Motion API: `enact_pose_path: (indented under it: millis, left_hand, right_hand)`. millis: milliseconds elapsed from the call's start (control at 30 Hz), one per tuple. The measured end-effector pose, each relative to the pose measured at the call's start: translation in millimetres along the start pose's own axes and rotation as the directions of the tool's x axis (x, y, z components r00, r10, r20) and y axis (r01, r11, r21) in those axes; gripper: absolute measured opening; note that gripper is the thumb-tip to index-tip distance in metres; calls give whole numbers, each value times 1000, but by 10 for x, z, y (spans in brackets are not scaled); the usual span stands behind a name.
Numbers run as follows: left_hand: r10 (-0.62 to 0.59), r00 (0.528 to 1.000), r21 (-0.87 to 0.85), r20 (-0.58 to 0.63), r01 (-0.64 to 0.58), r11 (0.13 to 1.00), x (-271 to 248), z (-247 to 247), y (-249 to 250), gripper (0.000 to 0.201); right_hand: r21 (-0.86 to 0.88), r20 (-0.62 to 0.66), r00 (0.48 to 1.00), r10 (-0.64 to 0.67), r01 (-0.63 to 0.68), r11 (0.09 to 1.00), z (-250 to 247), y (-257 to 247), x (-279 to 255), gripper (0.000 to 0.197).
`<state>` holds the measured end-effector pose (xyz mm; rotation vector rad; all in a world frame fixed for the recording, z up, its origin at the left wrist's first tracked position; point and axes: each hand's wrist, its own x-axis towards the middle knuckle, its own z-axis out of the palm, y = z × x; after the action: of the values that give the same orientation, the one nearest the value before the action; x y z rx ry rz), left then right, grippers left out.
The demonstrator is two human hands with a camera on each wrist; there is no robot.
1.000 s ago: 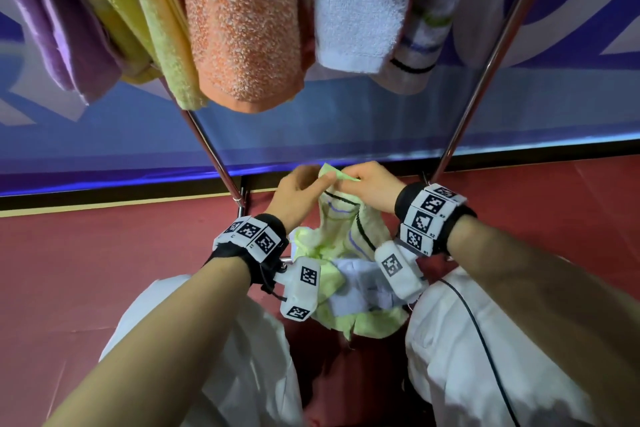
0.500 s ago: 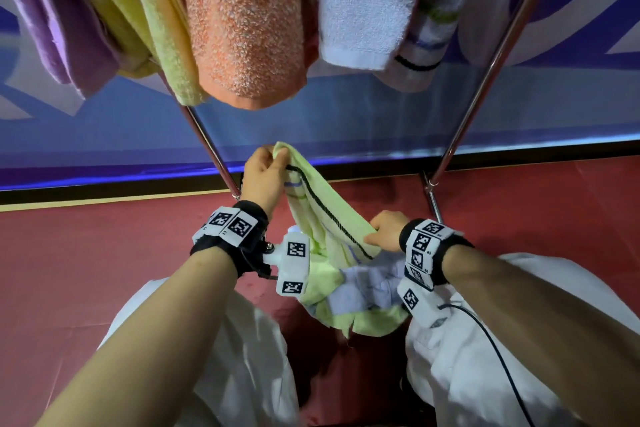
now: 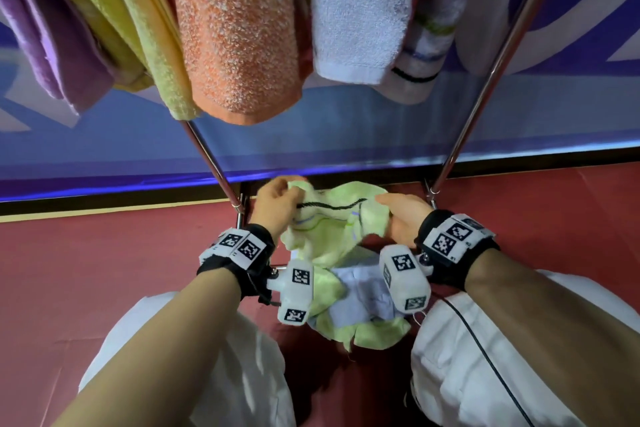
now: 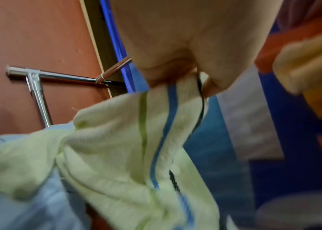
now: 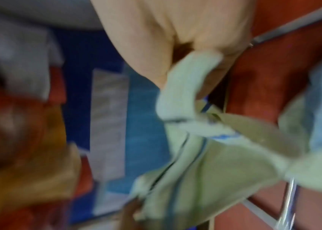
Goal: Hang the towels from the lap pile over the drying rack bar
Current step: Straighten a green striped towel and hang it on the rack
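A pale green towel point(image 3: 341, 218) with black, blue and green stripes is stretched between my two hands above my lap. My left hand point(image 3: 277, 204) pinches its left corner, and in the left wrist view the striped edge of the green towel point(image 4: 136, 140) runs up into the left hand point(image 4: 185, 46). My right hand point(image 3: 401, 215) grips the right corner; the blurred right wrist view shows the right hand point(image 5: 176, 38) curled round a fold of the green towel point(image 5: 185, 87). A light blue cloth point(image 3: 360, 291) lies under it on my lap.
Several towels hang overhead: purple point(image 3: 52, 45), yellow-green point(image 3: 138, 28), orange point(image 3: 235, 28), white point(image 3: 356, 10) and a striped one point(image 3: 422, 45). Two chrome rack legs point(image 3: 485, 87) slant down to the red floor point(image 3: 86, 270). A blue banner point(image 3: 311, 142) stands behind.
The right hand rose from the lap and took the towel's right corner. Both hands have spread apart, so the towel's striped edge is now stretched sideways between them.
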<state>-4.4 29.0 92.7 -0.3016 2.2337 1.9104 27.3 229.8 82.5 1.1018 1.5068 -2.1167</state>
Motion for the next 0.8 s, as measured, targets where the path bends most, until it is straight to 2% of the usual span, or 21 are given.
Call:
enact_pose_path:
  millis: [67, 133, 267, 367, 567, 700, 800]
  left_hand:
    - [-28, 991, 98, 133, 15, 995, -99, 87, -39, 27]
    - [-33, 970, 152, 239, -4, 988, -194, 153, -54, 27]
    - [-30, 941, 164, 338, -28, 986, -273, 214, -65, 24]
    - [-43, 929, 169, 367, -21, 985, -293, 220, -66, 20]
    - [1, 955, 109, 296, -35, 993, -241, 191, -67, 23]
    - [-2, 936, 108, 352, -38, 993, -231, 202, -92, 25]
    - [-15, 903, 92, 428, -27, 995, -259, 201, -112, 29]
  right_hand:
    - [105, 106, 989, 103, -114, 988, 24, -36, -69, 19]
    - [115, 131, 983, 126, -141, 983, 60, -70, -114, 17]
    - [108, 170, 975, 144, -163, 981, 119, -75, -194, 23]
    - [152, 193, 971, 138, -168, 974, 154, -77, -223, 31]
    - [103, 211, 970, 120, -144, 984, 189, -81, -314, 32]
    - [107, 222, 965, 137, -164, 981, 210, -47, -315, 38]
    - [133, 213, 966, 148, -179, 975, 217, -45, -294, 41]
